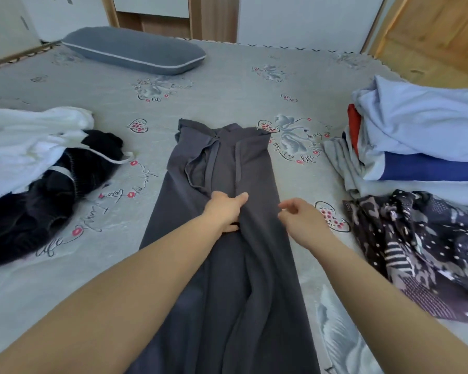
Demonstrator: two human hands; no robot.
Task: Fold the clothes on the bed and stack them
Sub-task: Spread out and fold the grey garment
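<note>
While the grey trousers [227, 225] lay lengthwise along the bed [227, 85], left hand [224, 209] pressing flat and right hand [299, 217] loose, empty beside them, smoothing the legs together looked wise before folding.

A grey pillow [134, 51] with pale piping is lying at the upper left of the frame. White cupboard panels [305, 18] are standing along the top edge, and a wooden door [430, 31] is filling the upper right corner.
</note>
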